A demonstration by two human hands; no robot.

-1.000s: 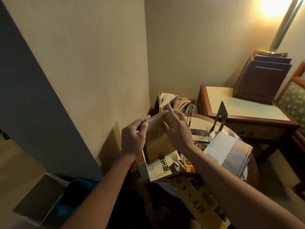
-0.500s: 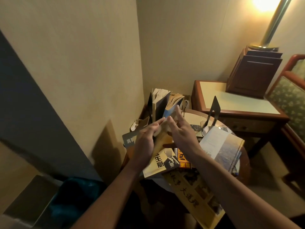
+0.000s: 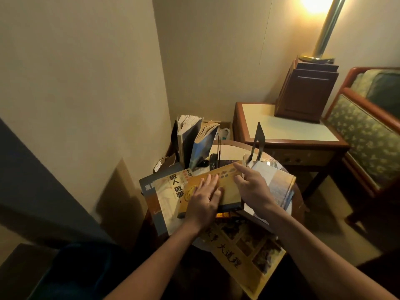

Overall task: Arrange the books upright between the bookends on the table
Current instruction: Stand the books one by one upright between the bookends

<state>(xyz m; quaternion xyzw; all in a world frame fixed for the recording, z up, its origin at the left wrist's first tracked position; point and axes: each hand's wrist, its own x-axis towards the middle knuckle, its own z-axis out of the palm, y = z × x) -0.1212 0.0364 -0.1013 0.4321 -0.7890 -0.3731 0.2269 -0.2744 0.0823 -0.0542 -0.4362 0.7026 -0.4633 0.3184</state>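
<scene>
- Your L hand (image 3: 205,202): flat, fingers straight, on yellow book (image 3: 228,191).
- Your R hand (image 3: 253,189): at bk's right edge, index out; can't tell if gripping.

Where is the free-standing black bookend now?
Head view, right of centre: the black bookend stands upright on the round table, beyond the right hand, near the side table.
</scene>
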